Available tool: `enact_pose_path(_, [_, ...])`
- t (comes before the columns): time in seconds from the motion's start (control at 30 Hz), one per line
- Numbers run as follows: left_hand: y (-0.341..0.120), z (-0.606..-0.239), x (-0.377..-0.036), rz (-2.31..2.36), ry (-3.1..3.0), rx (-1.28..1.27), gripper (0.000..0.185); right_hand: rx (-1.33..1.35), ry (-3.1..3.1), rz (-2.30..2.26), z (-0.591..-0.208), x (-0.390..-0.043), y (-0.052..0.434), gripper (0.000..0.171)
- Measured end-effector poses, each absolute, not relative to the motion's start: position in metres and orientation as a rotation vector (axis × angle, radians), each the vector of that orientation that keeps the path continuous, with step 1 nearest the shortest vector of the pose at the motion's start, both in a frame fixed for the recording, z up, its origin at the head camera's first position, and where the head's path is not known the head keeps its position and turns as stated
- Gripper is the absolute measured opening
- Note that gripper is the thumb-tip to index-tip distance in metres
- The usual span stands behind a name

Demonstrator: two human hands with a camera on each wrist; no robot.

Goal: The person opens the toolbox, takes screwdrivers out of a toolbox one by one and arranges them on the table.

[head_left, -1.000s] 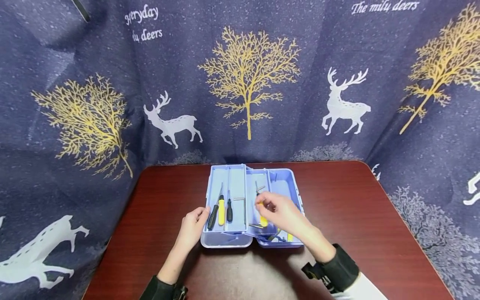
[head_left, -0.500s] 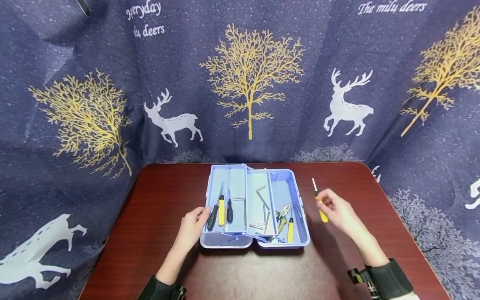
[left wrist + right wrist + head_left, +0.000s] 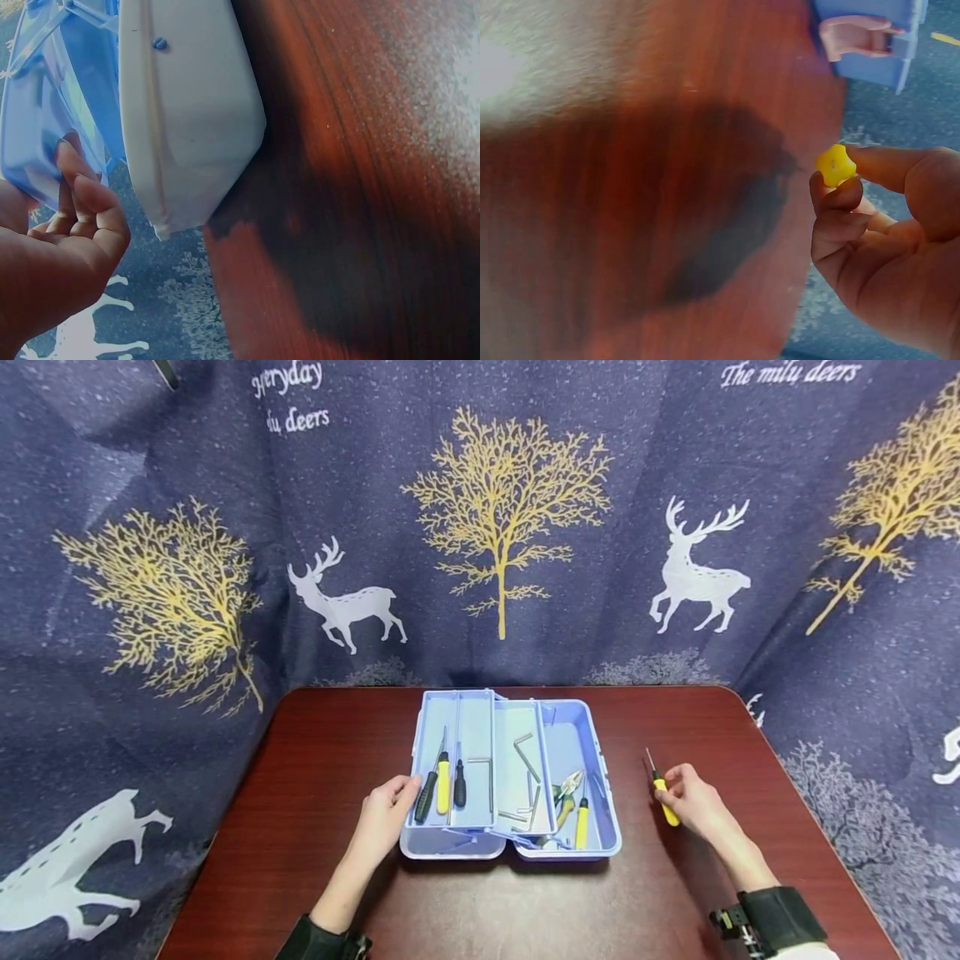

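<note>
Right of the blue toolbox (image 3: pixel 611 827), my right hand (image 3: pixel 692 802) pinches a yellow-handled screwdriver (image 3: pixel 665 803) between thumb and fingers, its blade toward the back of the table. The right wrist view shows the handle's yellow butt end (image 3: pixel 835 166) between the fingertips. On the other side, my left hand (image 3: pixel 387 814) holds the left edge of the upper tray (image 3: pixel 474 718), fingers curled at its side in the left wrist view. That tray carries a yellow screwdriver (image 3: pixel 443 783), two black-handled screwdrivers, one (image 3: pixel 460 787) in front of the divider, and a hex key (image 3: pixel 491 785).
The middle tray (image 3: pixel 513 714) holds several hex keys (image 3: pixel 528 758). Pliers (image 3: pixel 566 797) and another yellow-handled tool (image 3: pixel 581 824) lie in the toolbox's right compartment. All stands on a reddish-brown table (image 3: pixel 337 735), with a deer-patterned curtain (image 3: pixel 555 527) behind it.
My right hand has lifted the yellow screwdriver out of the middle tray and carried it right, past the toolbox, then slightly lower and nearer. The left hand has stayed at the tray edge.
</note>
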State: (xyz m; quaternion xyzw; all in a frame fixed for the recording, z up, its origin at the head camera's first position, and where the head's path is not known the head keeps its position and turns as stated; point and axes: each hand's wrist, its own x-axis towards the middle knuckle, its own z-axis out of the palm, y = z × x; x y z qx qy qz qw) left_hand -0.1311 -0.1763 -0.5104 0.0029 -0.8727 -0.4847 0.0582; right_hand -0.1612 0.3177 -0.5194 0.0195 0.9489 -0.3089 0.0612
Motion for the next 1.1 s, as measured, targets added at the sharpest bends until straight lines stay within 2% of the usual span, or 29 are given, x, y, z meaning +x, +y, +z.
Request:
enact_pose_path(0.3, [-0.176,-0.51,-0.131,-1.493,-2.65,0.048,0.026,0.107,2.819,-0.89,-0.534,-0.161,0.322,0.033])
enact_pose_path(0.77, [-0.177,-0.51,-0.13,-1.516,-2.561,0.167,0.024,0.125,2.85,-0.871,-0.535,-0.161,0.331,0.031])
enact_pose_path(0.9, [-0.178,-0.508,-0.13,-1.566,-2.516,0.157,0.019,0.133,2.86,-0.874,-0.533,-0.16,0.332,0.029])
enact_pose_path(1.1, [-0.178,-0.508,-0.13,-1.687,-2.468,0.087,0.021,0.126,2.863,-0.881,-0.533,-0.159,0.333,0.027])
